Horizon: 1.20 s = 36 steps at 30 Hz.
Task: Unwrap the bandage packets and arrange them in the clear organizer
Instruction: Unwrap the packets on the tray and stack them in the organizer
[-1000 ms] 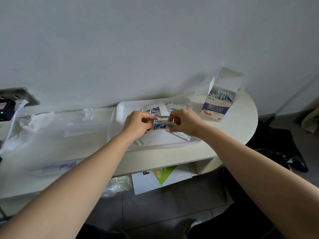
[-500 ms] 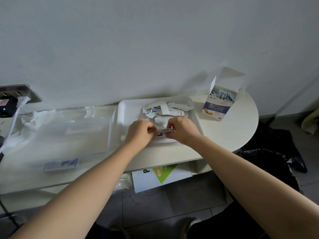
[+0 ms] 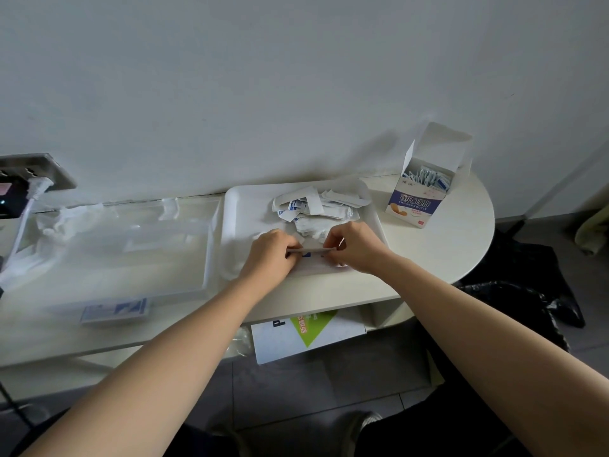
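Note:
My left hand (image 3: 272, 250) and my right hand (image 3: 356, 245) both pinch one small bandage packet (image 3: 311, 251), held flat and edge-on between them over the front of a white tray (image 3: 244, 206). Behind the hands a heap of torn white and blue wrappers (image 3: 316, 209) lies in the tray. An open bandage box (image 3: 425, 189) with more packets stands right of the tray. The clear organizer (image 3: 131, 239) sits left of the tray on the white table.
A flat blue-and-white packet (image 3: 113, 310) lies near the table's front edge, in front of the organizer. A wall socket with a white plug (image 3: 36, 186) is at far left. A printed carton (image 3: 306, 334) sits on the shelf under the table. Dark bags (image 3: 527, 291) lie on the floor at right.
Both hands have come down and toward me with the packet, from above the wrapper heap to the tray's front. The packet has turned from face-on to edge-on.

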Available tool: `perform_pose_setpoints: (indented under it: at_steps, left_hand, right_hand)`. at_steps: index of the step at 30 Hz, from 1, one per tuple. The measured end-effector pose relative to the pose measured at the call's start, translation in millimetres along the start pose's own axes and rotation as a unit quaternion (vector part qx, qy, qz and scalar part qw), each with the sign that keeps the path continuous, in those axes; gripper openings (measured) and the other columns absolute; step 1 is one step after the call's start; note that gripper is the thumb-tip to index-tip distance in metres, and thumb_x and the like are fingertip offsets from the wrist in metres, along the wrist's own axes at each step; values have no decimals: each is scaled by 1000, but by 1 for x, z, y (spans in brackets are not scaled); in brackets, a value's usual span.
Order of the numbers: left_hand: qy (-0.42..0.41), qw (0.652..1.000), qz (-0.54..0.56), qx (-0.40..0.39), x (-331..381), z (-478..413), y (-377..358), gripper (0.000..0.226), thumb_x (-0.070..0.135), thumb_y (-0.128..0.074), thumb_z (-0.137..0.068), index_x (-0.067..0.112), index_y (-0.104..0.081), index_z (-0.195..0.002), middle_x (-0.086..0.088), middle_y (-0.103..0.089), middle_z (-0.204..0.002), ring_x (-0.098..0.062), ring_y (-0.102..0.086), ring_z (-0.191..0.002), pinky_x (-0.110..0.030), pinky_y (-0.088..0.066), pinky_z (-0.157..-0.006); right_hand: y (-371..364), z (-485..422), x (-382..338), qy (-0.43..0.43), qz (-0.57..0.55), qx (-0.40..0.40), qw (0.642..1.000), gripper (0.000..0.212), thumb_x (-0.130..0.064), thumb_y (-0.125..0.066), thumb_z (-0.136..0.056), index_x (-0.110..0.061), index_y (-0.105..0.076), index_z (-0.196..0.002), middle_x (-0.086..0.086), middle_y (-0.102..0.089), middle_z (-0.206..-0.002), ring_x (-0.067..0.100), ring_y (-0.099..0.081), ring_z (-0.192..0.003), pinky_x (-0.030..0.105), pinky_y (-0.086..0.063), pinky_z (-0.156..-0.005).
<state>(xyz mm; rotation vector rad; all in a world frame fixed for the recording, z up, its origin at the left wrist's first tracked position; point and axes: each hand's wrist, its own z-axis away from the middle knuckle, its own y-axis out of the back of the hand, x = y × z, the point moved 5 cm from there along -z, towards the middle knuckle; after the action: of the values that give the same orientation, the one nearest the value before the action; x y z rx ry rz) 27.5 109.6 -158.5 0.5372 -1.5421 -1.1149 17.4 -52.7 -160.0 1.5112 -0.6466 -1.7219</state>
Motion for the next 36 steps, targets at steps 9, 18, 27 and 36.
perform_pose_setpoints:
  at_steps: [9, 18, 27, 36]
  left_hand:
    - [14, 996, 73, 39, 4, 1, 38, 14, 16, -60, -88, 19, -73, -87, -2, -70, -77, -22, -63, -67, -28, -49, -64]
    - [58, 979, 187, 63, -17, 18, 87, 6, 18, -69, -84, 21, -66, -81, 2, -73, -73, -5, -50, -34, -17, -43, -46]
    - [83, 984, 136, 82, -58, 55, 131, 13, 24, -68, -85, 15, -62, -78, 4, -68, -62, -12, -49, -41, -19, -40, -49]
    - [137, 964, 218, 61, -126, 102, 179, 11, 19, -73, -84, 14, -65, -77, -3, -66, -61, -10, -43, -43, -21, -38, -47]
  right_hand:
    - [27, 2, -17, 23, -126, 45, 991, 7, -15, -75, -80, -13, -69, -83, 2, -69, -67, 13, -63, -61, 27, -54, -64]
    - [34, 7, -60, 39, -187, 72, 979, 18, -12, -73, -82, 3, -64, -85, 7, -74, -74, 18, -69, -61, 23, -51, -53]
    - [2, 3, -120, 72, -203, 15, 976, 11, -8, -70, -84, -7, -61, -78, 8, -72, -72, 14, -62, -55, 22, -45, -50]
    - [-47, -16, -217, 146, -143, -26, 978, 7, -10, -71, -82, -11, -73, -89, 9, -73, -88, 21, -67, -78, 31, -55, -75]
